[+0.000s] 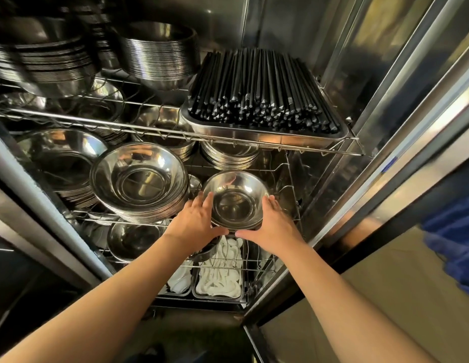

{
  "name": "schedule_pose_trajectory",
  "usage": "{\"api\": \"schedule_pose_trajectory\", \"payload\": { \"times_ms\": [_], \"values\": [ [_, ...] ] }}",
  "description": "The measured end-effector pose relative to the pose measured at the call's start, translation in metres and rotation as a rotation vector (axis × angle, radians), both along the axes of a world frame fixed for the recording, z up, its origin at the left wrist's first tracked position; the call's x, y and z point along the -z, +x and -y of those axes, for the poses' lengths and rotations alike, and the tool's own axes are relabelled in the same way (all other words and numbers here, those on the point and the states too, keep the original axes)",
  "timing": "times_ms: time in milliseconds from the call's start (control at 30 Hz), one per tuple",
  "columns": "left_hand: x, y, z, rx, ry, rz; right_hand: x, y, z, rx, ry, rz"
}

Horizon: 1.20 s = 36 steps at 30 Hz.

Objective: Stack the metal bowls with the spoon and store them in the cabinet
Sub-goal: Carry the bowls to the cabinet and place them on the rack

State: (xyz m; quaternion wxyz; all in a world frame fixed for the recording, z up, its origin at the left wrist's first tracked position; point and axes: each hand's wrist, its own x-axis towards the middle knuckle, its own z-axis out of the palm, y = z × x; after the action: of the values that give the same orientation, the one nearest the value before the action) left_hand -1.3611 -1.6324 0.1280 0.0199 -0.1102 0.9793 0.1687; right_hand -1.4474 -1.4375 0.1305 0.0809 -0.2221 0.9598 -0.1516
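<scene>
A short stack of shiny metal bowls (236, 200) sits at the front right of the cabinet's middle wire shelf (293, 195). My left hand (194, 218) grips the stack's left side and my right hand (272, 224) grips its right side, thumbs meeting under the front rim. No spoon shows in the top bowl. A taller stack of wider metal bowls (141, 182) stands just to the left, almost touching my left hand.
The upper wire shelf (176, 132) carries a metal tray of black chopsticks (262, 93) and tall bowl stacks (160, 56). More bowl stacks (228, 155) stand behind. White spoons in trays (220, 273) lie on the lower shelf. The open steel door (401, 127) stands at right.
</scene>
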Motion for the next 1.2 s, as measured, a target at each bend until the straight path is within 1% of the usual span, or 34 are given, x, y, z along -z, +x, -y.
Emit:
{"api": "schedule_pose_trajectory", "payload": {
  "times_ms": [100,300,400,533,700,900,1200],
  "values": [
    [-0.002,0.005,0.001,0.002,-0.014,-0.036,0.001,0.002,0.006,-0.015,0.003,0.000],
    [-0.003,0.012,0.004,-0.022,-0.040,-0.051,0.002,0.006,0.018,-0.043,0.021,0.006],
    [-0.003,0.016,0.005,-0.028,-0.040,-0.119,0.001,0.006,0.019,-0.055,0.018,0.022],
    [-0.001,0.017,0.005,0.034,-0.109,-0.207,-0.004,0.002,0.016,-0.058,-0.027,0.063],
    [-0.003,0.007,0.000,0.056,-0.132,-0.154,-0.007,-0.007,0.022,0.017,-0.078,0.091],
    [0.001,0.002,-0.001,0.019,-0.058,-0.115,-0.002,-0.012,0.021,0.016,-0.066,0.068],
    [0.004,0.007,-0.002,-0.051,-0.010,-0.111,-0.002,-0.008,0.016,0.007,-0.086,0.074]
  ]
}}
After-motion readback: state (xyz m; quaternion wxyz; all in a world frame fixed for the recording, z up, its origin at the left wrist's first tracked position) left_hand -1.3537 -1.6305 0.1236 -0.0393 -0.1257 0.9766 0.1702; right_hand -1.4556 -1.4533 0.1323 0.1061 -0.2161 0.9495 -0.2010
